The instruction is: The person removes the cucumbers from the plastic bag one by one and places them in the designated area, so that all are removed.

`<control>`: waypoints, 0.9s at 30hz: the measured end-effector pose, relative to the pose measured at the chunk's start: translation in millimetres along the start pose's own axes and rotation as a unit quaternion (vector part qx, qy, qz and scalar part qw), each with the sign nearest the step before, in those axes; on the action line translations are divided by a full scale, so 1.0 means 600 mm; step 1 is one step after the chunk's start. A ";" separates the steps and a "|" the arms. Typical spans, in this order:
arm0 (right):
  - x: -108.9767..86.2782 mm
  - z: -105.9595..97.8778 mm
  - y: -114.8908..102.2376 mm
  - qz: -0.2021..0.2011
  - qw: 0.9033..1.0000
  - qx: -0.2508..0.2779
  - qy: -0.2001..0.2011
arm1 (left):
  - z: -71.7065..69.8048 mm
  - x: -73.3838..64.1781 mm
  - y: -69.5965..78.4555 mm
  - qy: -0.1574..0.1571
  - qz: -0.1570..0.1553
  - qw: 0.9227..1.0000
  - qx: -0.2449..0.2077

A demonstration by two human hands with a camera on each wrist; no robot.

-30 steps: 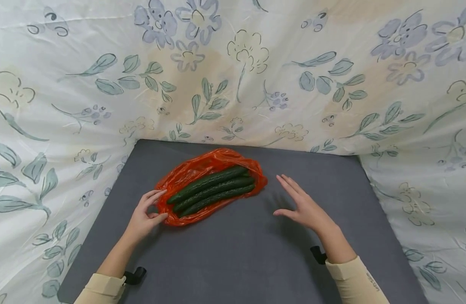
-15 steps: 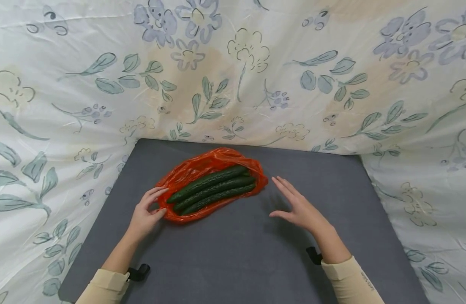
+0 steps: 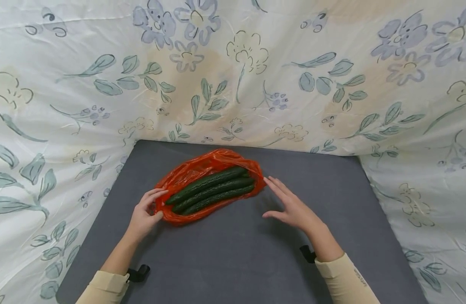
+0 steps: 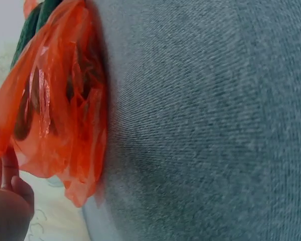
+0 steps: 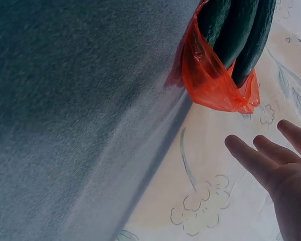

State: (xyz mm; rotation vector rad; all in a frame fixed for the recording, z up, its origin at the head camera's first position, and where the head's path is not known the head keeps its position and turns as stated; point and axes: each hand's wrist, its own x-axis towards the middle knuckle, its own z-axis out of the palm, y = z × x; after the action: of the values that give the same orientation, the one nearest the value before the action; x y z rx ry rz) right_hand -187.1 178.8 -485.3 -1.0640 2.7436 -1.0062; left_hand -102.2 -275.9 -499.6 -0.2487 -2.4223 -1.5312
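Observation:
Three dark green cucumbers (image 3: 213, 189) lie side by side in a thin red plastic bag (image 3: 202, 162), its mouth spread wide around them. At the bag's left end, my left hand (image 3: 143, 215) holds the rim, thumb and fingers curved about the film. In the left wrist view the bag (image 4: 55, 100) stretches up toward the fingers (image 4: 10, 170), which lie partly behind it. My right hand (image 3: 293, 209) hovers beside the bag's right end, fingers straight and thumb spread apart. In the right wrist view its fingertips sit just short of the red film (image 5: 215, 90).
The dark grey table (image 3: 233, 261) extends under both arms. A floral cloth (image 3: 255, 114) hangs behind it and along both sides. Black wrist camera mounts (image 3: 138, 273) show under the cream sleeves (image 3: 105, 287).
My right hand has moved left, closer to the bag's right end. My left hand stays at the left rim with only slight shifts. The cucumbers have hardly moved.

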 end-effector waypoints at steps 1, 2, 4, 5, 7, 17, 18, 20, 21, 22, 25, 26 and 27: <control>0.001 0.001 -0.001 -0.001 1.000 0.001 0.000 | 0.001 0.000 -0.003 0.002 0.007 1.000 0.001; 0.002 0.002 -0.002 -0.002 1.000 0.002 -0.002 | 0.002 0.000 -0.007 0.004 0.013 1.000 0.000; 0.003 0.004 -0.002 -0.006 1.000 0.001 -0.004 | 0.004 -0.001 -0.018 0.008 0.026 1.000 -0.010; 0.004 0.006 -0.001 -0.006 1.000 0.000 -0.007 | 0.004 -0.001 -0.025 0.010 0.030 0.999 -0.018; 0.005 0.008 -0.001 -0.007 1.000 -0.001 -0.011 | 0.005 -0.002 -0.039 0.014 0.032 0.999 -0.034; 0.013 0.008 -0.005 -0.023 1.000 0.005 -0.007 | 0.006 0.002 -0.056 0.061 0.033 0.995 -0.068; 0.014 0.008 -0.005 -0.023 1.000 0.006 -0.008 | 0.006 0.002 -0.056 0.064 0.032 0.995 -0.072; 0.016 0.009 -0.005 -0.027 1.000 0.005 -0.008 | 0.006 0.002 -0.057 0.061 0.033 0.995 -0.075; 0.017 0.009 -0.005 -0.027 1.000 0.005 -0.009 | 0.006 0.002 -0.057 0.056 0.034 0.995 -0.078; 0.018 0.009 -0.005 -0.027 1.000 0.004 -0.010 | 0.006 0.002 -0.057 0.049 0.036 0.995 -0.082; 0.022 0.009 -0.005 -0.027 1.000 0.006 -0.013 | 0.003 0.003 -0.060 0.025 0.054 0.995 -0.081; 0.023 0.010 -0.005 -0.027 1.000 0.006 -0.014 | 0.002 0.004 -0.061 0.016 0.062 0.995 -0.078; 0.025 0.010 -0.005 -0.024 1.000 0.008 -0.016 | 0.001 0.005 -0.061 0.007 0.068 0.995 -0.079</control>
State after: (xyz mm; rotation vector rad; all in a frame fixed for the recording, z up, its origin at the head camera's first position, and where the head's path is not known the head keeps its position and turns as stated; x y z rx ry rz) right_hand -195.2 164.7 -485.4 -1.1397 2.6926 -1.0050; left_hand -115.5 -291.0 -530.6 -0.4237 -2.2255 -1.6571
